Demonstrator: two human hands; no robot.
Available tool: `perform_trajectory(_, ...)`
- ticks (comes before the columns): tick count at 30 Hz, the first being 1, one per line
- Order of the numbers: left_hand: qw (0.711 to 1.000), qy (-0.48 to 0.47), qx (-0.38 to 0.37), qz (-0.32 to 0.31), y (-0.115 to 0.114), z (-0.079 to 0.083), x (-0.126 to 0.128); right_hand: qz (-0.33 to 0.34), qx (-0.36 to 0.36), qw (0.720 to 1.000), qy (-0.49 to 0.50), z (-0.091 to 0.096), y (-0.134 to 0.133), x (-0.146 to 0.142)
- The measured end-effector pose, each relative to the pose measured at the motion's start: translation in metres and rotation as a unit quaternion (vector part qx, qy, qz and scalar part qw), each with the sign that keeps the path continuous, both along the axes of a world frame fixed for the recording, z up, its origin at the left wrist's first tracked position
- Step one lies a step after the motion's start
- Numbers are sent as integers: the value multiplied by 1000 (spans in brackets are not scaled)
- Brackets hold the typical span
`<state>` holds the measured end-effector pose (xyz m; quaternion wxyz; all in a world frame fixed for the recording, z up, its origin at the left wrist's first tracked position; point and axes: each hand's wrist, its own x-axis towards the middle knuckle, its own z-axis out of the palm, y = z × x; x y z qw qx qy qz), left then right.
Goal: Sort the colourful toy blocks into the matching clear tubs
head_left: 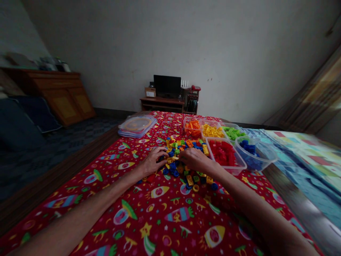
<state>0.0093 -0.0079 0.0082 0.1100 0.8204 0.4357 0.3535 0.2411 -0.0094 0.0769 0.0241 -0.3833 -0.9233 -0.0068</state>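
A loose pile of mixed toy building blocks in blue, yellow, green and orange lies on the red patterned tablecloth. My left hand rests at the pile's left side, its fingers curved and apart from the thumb, touching the blocks' edge. Over the right part of the pile is my right hand, with its fingers bent down and together. Whatever those fingertips hold is hidden. Just right of that hand stands a clear box of red blocks.
Behind are clear boxes with orange blocks, yellow blocks and green blocks. A round-cornered tub of blue blocks stands at the table's right edge. Stacked plastic lids lie at the far left. A bed adjoins on the right.
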Motion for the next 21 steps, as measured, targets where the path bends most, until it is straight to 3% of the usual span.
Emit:
perform_trajectory(4,1000,-5,-4,-4,-1,-1,0,0,42,998,38,-3,-4,-7)
perform_trajectory(10,1000,23,0,-10,-1,-2,0,106,39,992,59,-20,-7,-18)
perform_trajectory(16,1000,11,17,-3,-1,0,1,65,16,989,129,-22,-5,-14)
perform_trajectory(21,1000,5,23,1,-3,2,2,57,46,984,163,-18,-4,-13)
